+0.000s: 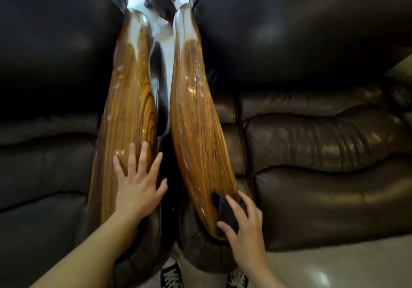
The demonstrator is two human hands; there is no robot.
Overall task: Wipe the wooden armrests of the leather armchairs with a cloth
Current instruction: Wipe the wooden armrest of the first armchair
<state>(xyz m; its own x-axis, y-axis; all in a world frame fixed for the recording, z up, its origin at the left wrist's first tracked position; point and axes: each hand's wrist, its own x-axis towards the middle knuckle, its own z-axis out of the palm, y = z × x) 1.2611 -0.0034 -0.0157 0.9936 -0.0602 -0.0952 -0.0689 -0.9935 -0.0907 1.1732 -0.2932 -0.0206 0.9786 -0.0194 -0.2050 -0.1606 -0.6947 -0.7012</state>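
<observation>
Head view: left hand (136, 184) flat, fingers spread, on left wooden armrest (127, 109) lower centre; right hand (244, 223) presses dark cloth (223, 207) onto near end of right wooden armrest (196, 118), fingers splayed over it; brown leather armchairs (323, 154) both sides

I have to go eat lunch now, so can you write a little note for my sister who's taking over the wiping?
Left hand: empty, fingers spread flat on the left armrest, bracing.
Right hand: pressing the dark cloth on the near end of the right armrest.
Done: can't tell how much is wiped.
Left: pale spots show farther up both armrests. Wipe the right one toward the far end, then do the left.
</observation>
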